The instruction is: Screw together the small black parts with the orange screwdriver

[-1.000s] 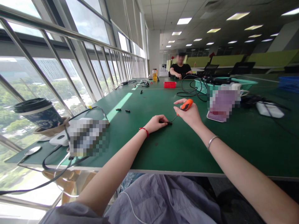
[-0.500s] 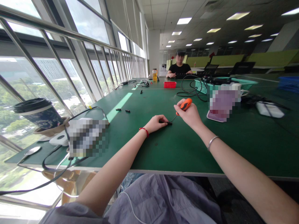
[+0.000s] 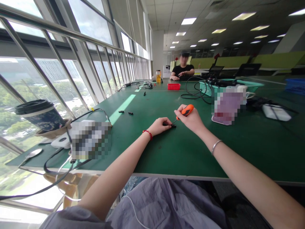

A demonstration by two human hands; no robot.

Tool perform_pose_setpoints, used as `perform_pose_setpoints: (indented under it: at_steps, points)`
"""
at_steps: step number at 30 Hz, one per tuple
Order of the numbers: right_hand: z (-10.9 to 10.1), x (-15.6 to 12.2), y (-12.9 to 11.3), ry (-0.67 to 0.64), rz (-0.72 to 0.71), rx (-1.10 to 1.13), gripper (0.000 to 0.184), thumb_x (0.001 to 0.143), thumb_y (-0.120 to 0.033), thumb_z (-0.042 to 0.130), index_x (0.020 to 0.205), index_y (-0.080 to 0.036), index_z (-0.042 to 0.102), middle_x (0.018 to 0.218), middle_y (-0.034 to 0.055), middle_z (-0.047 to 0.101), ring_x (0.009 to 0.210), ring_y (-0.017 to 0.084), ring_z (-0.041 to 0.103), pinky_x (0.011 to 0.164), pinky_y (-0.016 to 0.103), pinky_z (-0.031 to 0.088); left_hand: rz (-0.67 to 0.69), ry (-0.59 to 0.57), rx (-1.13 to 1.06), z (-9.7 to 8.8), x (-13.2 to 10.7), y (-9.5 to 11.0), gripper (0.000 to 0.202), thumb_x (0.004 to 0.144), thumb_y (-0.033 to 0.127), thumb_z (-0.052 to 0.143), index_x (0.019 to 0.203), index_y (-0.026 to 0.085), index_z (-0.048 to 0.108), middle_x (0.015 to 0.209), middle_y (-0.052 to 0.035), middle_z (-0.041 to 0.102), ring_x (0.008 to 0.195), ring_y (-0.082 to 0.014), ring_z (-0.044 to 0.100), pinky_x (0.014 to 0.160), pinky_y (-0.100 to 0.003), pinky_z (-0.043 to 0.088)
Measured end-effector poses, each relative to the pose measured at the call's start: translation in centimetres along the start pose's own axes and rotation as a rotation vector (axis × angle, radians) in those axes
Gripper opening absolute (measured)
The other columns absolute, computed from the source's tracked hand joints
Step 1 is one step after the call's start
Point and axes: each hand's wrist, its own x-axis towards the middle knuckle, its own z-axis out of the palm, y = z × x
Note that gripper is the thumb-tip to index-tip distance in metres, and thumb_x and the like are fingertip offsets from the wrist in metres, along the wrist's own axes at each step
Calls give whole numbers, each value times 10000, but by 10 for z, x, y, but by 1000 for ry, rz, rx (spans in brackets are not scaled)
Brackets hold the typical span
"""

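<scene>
An orange and black screwdriver [image 3: 187, 110] is gripped in my right hand [image 3: 189, 119], its shaft slanting down to the left. The tip meets or nearly meets a small black part [image 3: 173, 126] lying on the green table [image 3: 152, 156]. My left hand [image 3: 162, 125], with a red bracelet at the wrist, pinches that part against the tabletop; the fingers hide much of it. Farther off to the left lie two similar small black pieces [image 3: 121, 111], and another black piece [image 3: 144, 93] sits beyond them.
At the left stand a paper cup [image 3: 40, 116], a spoon [image 3: 33, 154] and cables. A phone [image 3: 227, 106] leans before a teal basket [image 3: 206, 88] on the right. Farther back are a red tray [image 3: 173, 86], a jar [image 3: 158, 76] and a seated person [image 3: 183, 68].
My right hand and the screwdriver have shifted slightly left and down, with the handle tilted lower. My left hand stays in place. The person across the table has moved a hand.
</scene>
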Motion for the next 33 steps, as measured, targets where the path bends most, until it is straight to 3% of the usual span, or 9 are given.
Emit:
perform_pose_setpoints:
  at_steps: [4,6,8,12,15,19,26,33]
  points:
    - [1,2,3,9,7,26,243,737,-395,606,618,-209,503,557,-29,516,517,111,460,569,270,383,7,0,-7,0,0,-2,57,745,155,617,789,121,632,834,-53,695,771,-138,614,791,-281,492]
    - [1,2,5,27,19,60,211,693,-384,648,729,-209,534,585,-43,505,501,106,444,535,263,373,13,0,-8,1,1,-3,59,746,162,618,786,120,630,827,-53,691,769,-138,610,789,-282,491]
    - [1,2,6,45,25,87,290,658,-365,678,861,-213,538,624,-52,508,497,106,448,517,258,373,21,0,-8,1,1,-4,65,747,170,620,787,119,628,822,-52,687,766,-138,605,787,-283,489]
    - [0,0,4,106,22,-30,326,721,-377,630,992,-224,534,629,-46,524,538,137,501,562,278,403,24,2,-8,1,2,-4,76,744,178,619,790,118,629,822,-51,685,763,-138,603,781,-283,486]
    - [-2,0,0,121,34,-106,268,766,-435,587,934,-227,570,564,-48,493,533,146,490,587,289,403,29,1,-7,1,1,-4,73,742,179,620,783,120,628,819,-51,687,761,-138,606,782,-282,485]
    - [-2,1,1,97,32,-51,216,759,-424,585,813,-215,584,556,-43,479,505,125,451,557,277,383,36,15,5,2,2,-4,69,738,187,622,771,126,623,803,-43,681,752,-136,602,775,-280,484]
    - [1,1,5,113,-25,-41,435,713,-392,646,1091,-228,505,678,-33,551,546,141,522,534,280,409,58,52,32,5,1,-3,67,720,196,627,729,136,601,748,-22,657,710,-125,580,735,-260,479]
    - [-4,0,-5,173,24,-200,332,751,-482,603,965,-230,573,571,-43,481,525,153,482,559,283,381,44,90,95,8,1,-2,79,711,223,633,728,149,611,761,-20,665,724,-133,588,739,-259,481]
